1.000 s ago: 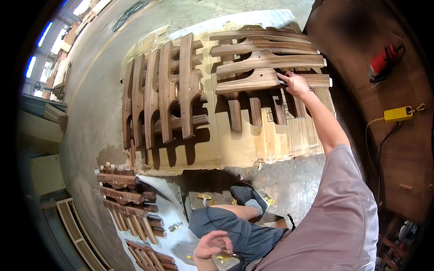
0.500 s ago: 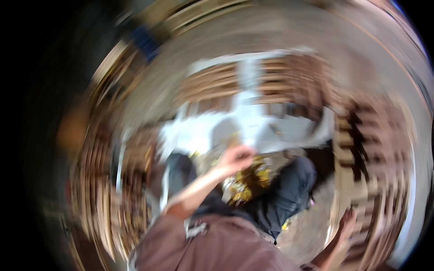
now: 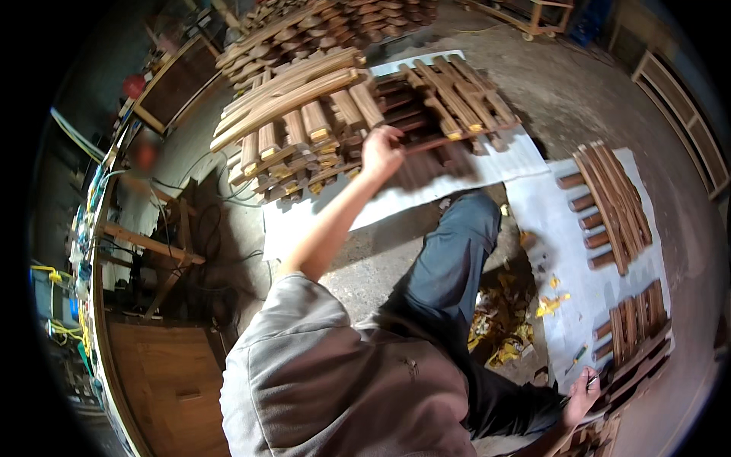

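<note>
My left hand (image 3: 383, 151) reaches to the near edge of the stacked wood, its fingers curled against the end of a brown wooden slat (image 3: 366, 104). Whether they grip anything is hidden. Light-brown slats (image 3: 285, 107) lie across others in this stack, some with yellow at their ends. Low at the right, my right hand (image 3: 582, 396) is closed around a small, thin, dark tool (image 3: 592, 379), its kind unclear. Next to it are dark wooden pieces (image 3: 633, 369). A small screwdriver-like tool (image 3: 580, 354) with a yellow-green handle lies on the white sheet.
More wood is piled at the back (image 3: 327, 30). Slats (image 3: 613, 206) rest on a white sheet (image 3: 548, 206) at the right. Yellow scraps (image 3: 506, 335) litter the floor beside my leg. A wooden cabinet (image 3: 164, 373), cables and a wooden stand (image 3: 183, 228) are at the left.
The view has swung to the left stack and sharpened from a blur. My left hand has gone from above the yellow scraps to the stacked slats. My right hand remains low at the right.
</note>
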`<state>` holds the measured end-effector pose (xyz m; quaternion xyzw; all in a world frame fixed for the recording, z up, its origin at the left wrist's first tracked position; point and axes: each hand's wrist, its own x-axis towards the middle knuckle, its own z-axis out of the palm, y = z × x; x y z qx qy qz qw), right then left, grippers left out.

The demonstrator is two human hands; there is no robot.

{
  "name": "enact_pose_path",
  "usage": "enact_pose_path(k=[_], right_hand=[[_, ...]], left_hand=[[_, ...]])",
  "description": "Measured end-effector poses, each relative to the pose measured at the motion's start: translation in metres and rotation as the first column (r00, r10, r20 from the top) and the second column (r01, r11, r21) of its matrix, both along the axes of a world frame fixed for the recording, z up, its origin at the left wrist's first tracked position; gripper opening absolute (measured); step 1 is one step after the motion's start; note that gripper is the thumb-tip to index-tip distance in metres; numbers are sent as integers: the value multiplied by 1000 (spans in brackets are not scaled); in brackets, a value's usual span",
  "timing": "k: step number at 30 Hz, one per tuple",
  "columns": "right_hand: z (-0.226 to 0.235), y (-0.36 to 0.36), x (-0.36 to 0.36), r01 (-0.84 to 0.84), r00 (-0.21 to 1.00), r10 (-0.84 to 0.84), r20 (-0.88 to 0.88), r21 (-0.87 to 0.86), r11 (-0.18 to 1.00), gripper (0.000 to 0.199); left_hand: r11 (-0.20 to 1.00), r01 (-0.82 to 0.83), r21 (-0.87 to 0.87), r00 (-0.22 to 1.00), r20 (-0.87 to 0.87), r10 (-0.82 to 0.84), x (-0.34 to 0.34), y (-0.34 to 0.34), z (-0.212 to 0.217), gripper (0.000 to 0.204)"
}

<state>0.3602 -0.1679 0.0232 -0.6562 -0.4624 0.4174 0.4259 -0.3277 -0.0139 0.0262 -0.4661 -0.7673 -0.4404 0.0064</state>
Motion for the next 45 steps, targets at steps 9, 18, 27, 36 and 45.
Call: enact_pose_path(k=[9, 18, 27, 36, 45], right_hand=[[4, 72, -95, -132, 986, 147, 76, -171, 976, 11], [10, 117, -131, -235, 955, 273, 112, -271, 933, 11], [-81, 107, -107, -123, 992, 117, -37, -267, 956, 16], [-102, 57, -86, 207, 954, -296, -47, -613, 763, 15], [-115, 73, -102, 112, 993, -111, 37, -584, 804, 19]], left_hand=[[711, -627, -319, 746, -508, 431, -259, -29, 78, 70], [960, 276, 44, 961, -45, -274, -57, 77, 8, 29], [911, -202, -359, 979, -80, 186, 10, 258, -108, 73], [781, -100, -617, 860, 342, 380, 0, 331, -141, 71], [832, 64, 551, -509, 735, -448, -30, 249, -91, 44]])
